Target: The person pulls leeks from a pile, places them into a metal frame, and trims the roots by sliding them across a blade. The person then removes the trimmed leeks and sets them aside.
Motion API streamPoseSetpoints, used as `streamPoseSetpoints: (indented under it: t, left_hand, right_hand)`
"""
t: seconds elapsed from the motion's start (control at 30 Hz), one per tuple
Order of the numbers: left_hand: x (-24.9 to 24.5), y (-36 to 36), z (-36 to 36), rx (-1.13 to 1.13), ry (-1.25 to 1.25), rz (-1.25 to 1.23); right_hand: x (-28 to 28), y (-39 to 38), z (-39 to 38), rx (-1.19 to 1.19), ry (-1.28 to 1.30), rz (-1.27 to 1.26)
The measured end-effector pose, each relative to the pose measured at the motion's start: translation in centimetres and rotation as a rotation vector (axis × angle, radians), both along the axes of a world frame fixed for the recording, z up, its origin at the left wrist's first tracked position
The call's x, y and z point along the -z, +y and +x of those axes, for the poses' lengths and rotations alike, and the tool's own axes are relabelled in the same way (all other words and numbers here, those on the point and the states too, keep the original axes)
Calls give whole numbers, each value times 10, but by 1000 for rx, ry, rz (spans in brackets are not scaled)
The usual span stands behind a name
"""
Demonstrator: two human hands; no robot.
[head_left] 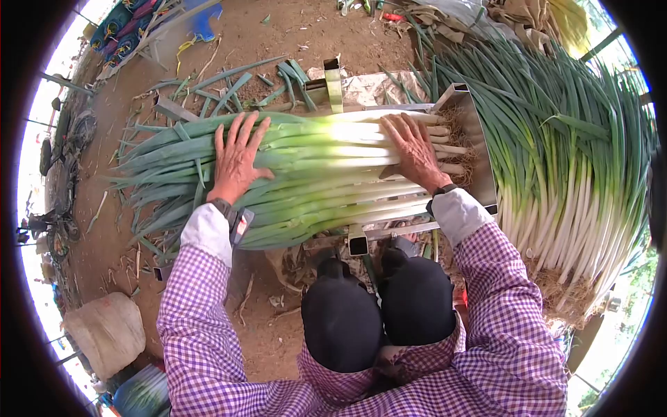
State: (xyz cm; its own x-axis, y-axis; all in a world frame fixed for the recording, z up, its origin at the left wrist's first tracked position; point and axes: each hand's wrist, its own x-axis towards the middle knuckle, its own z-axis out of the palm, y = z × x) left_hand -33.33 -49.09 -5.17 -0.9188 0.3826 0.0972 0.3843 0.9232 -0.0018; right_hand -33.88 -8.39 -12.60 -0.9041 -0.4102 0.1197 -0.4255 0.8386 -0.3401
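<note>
A bundle of long green onions (313, 174) lies sideways across a metal rack (484, 149), leaves to the left and white stems to the right. My left hand (240, 156) rests on the green part of the bundle, fingers spread and thumb out. Lying flat over the white stems near the roots is my right hand (413, 154), its fingers stretched out. The roots (458, 146) sit against or close to the rack's upright end plate. Neither hand is wrapped round a stem. Much of the rack is hidden under the onions.
A big pile of green onions (563, 181) stands to the right, roots toward me. Cut leaf pieces (233, 90) litter the dirt floor behind the rack. A pale sack (104, 333) is at lower left. My knees (342, 316) are just in front of the rack.
</note>
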Motion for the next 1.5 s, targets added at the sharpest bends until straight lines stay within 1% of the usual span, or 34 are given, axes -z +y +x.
streamPoseSetpoints:
  t: [0.1, 0.2, 0.23, 0.3, 0.37, 0.47, 0.5, 0.57, 0.6, 0.63, 0.67, 0.77, 0.93, 1.03, 1.07, 1.17, 1.27, 1.33, 1.43, 1.47, 1.5]
  left_hand:
    - [2, 5, 24, -29, -19, 49]
    - [20, 11, 39, -41, 49, 52]
    - [21, 11, 42, -48, 58, 51]
    - [15, 6, 22, -46, -17, 25]
    - [0, 10, 5, -34, -102, 23]
    - [8, 13, 24, -73, -48, 32]
    - [11, 14, 30, -87, -41, 39]
    - [12, 16, 34, -108, -56, 30]
    - [11, 16, 32, -106, -59, 31]
    - [11, 17, 29, -105, -63, 31]
    - [15, 15, 28, -104, -67, 31]
    - [21, 16, 25, -87, -28, 35]
    - [18, 11, 24, -58, -62, -2]
    - [22, 13, 28, -80, -45, 90]
    - [30, 7, 23, -71, -29, 120]
    - [55, 14, 15, -159, 113, 65]
    - [57, 29, 1, -189, 166, -4]
    - [49, 35, 5, -206, 205, -58]
    - [53, 37, 15, -205, 288, -36]
    - [56, 36, 15, -207, 285, -38]
    - [55, 36, 14, -205, 274, -30]
  right_hand:
    - [1, 5, 4, -3, -31, 62]
    - [0, 6, 0, -23, -28, 108]
    - [2, 5, -3, -27, -31, 84]
    - [-1, 4, -13, -47, -33, 40]
    - [1, 8, -13, -45, -37, 75]
    - [-15, 2, -5, -23, -112, 125]
    - [-15, 0, 2, -14, -93, 104]
    - [-10, -1, 11, 2, -51, 81]
    - [13, -1, 12, 16, 38, 150]
    - [31, -3, 13, 49, 113, 113]
    - [32, -6, 9, 66, 76, 142]
    - [42, -6, -7, 65, 20, 106]
    - [53, -4, -8, 41, 35, 62]
    - [46, -2, -3, 41, 38, 69]
    - [43, -2, -1, 46, 32, 70]
    - [43, -5, -1, 68, 38, 79]
    - [58, -5, -12, 58, 89, 84]
    - [52, -4, -10, 37, 107, 36]
    - [41, 0, 3, 38, 125, -33]
    - [38, 2, 7, 25, 127, -136]
    - [38, 5, 5, 23, 97, -167]
